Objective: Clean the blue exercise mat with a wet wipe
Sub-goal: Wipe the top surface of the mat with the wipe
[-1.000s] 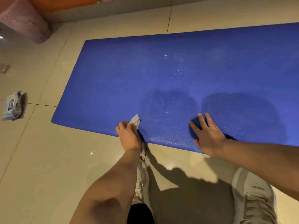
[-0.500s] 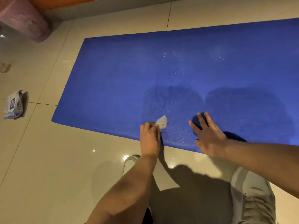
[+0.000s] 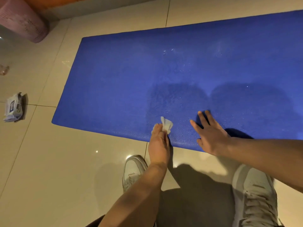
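The blue exercise mat [image 3: 124,79] lies flat on the tiled floor and fills the upper right of the view. My left hand [image 3: 158,143] grips a crumpled white wet wipe [image 3: 166,125] and holds it against the mat close to its near edge. My right hand [image 3: 209,135] lies flat with fingers spread on the mat, just right of the wipe, its heel over the near edge. Small water droplets glint on the mat further out.
A pack of wet wipes [image 3: 14,108] lies on the floor at the far left. A rolled pink mat [image 3: 23,18] sits in the top left corner. My two white shoes [image 3: 133,171] [image 3: 255,195] stand on the tiles below the mat's edge.
My left hand has slid the wipe to the right along the mat's near edge, toward my right hand. My right hand has stayed flat in the same spot.
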A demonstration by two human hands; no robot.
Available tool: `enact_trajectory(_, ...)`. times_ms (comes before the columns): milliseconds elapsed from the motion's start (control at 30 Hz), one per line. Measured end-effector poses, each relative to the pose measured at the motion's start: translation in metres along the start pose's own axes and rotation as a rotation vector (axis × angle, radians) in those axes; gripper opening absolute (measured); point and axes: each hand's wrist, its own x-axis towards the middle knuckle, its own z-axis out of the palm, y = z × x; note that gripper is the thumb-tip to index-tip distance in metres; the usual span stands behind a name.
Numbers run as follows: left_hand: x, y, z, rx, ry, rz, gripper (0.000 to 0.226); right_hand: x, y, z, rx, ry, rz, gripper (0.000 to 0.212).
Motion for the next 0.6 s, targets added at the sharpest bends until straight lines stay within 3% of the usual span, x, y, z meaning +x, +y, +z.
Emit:
enact_trajectory(133, 0.009, -0.017, -0.009, 0.088, -0.08, 0.053, 0.03, 0.001, 0.001, -0.001, 0.041, -0.011, 0.005, 0.076)
enact_trajectory(200, 0.021, -0.028, -0.031, -0.005, -0.029, -0.034, 0.03, 0.001, 0.002, -0.001, 0.041, -0.012, 0.002, 0.076)
enact_trajectory(333, 0.053, -0.059, -0.067, 0.083, 0.171, -0.273, 0.028, -0.003, 0.004, -0.004, 0.023, -0.015, -0.007, 0.075)
enact_trajectory(600, 0.078, -0.053, -0.045, 0.101, 0.244, -0.251, 0.029, 0.0, 0.01, 0.0, 0.043, -0.018, -0.016, 0.076)
